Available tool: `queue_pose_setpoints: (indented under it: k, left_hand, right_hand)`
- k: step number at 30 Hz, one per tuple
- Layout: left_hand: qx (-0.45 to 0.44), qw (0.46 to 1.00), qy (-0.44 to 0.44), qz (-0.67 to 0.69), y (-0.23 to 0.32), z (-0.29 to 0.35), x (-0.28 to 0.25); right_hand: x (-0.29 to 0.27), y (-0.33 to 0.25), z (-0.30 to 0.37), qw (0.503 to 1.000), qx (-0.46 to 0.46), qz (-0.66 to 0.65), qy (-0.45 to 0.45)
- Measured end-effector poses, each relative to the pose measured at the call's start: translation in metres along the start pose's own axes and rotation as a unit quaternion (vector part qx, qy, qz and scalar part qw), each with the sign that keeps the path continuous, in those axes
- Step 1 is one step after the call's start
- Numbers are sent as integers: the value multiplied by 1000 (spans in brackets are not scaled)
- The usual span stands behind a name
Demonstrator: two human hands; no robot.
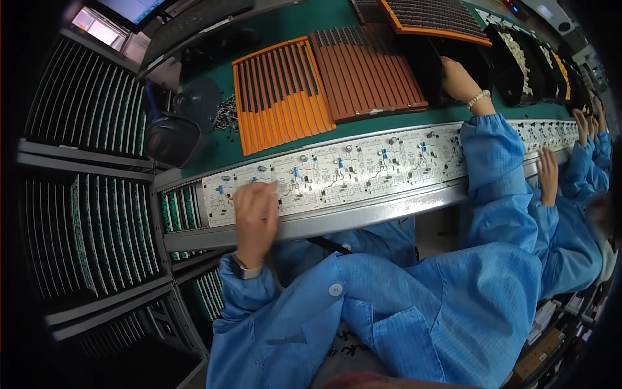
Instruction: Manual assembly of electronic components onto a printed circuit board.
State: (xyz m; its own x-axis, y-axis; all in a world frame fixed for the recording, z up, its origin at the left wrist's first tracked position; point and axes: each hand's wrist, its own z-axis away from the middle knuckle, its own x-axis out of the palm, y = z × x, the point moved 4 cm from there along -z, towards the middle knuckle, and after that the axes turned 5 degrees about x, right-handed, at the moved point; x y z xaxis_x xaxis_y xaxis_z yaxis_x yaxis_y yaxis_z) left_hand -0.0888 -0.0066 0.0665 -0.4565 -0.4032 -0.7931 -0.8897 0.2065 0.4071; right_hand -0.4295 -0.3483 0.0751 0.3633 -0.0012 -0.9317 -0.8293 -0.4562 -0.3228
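Note:
My left hand (255, 219) is low over the left end of a row of white circuit boards (334, 194) fitted with small capacitors and blue parts. Its fingers are bent and pressed together; whatever they may hold is too small to make out. My right hand (459, 79), a beaded bracelet at its wrist, reaches across the boards into a black bin (421, 61). The dark wall of the bin hides its fingertips. Beside that bin lies a brown slotted tray (369, 78), and left of it an orange slotted tray (278, 97), both partly filled with dark parts.
Loose small parts (225, 115) lie on the green mat (220, 152) by a dark device (175, 136). Racks of boards (97, 227) stand at left. A metal rail (389, 211) edges the line. Another orange-edged tray (434, 19) overhangs the bin. Co-workers' hands (547, 175) are at right.

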Motion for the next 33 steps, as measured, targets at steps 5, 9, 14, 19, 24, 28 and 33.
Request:
queue_pose_setpoints:
  k: [5, 9, 14, 19, 24, 28, 33]
  left_hand:
    - [-43, 997, 16, -57, -79, -31, -30]
    - [-29, 1000, -1, -9, -120, -51, -22]
    - [34, 999, 4, -17, -138, -65, -4]
    - [41, 999, 3, -19, -144, -62, 2]
    - [19, 1000, -11, 0, -143, -59, -4]
    - [16, 999, 12, 33, -155, -50, -1]
    - [7, 998, -12, 61, -145, -55, -9]
  right_hand:
    - [2, 1, 7, 1000, 4, -24, 2]
    - [-3, -10, 24, 996, -16, -69, 50]
    - [-12, -22, 58, 995, -21, -69, 69]
    - [-14, -19, 70, 994, 17, -87, 67]
    - [-20, -30, 78, 996, 18, -66, 58]
    - [-35, -64, 91, 996, -46, 22, 71]
    - [-41, -59, 82, 997, -35, 28, 60]
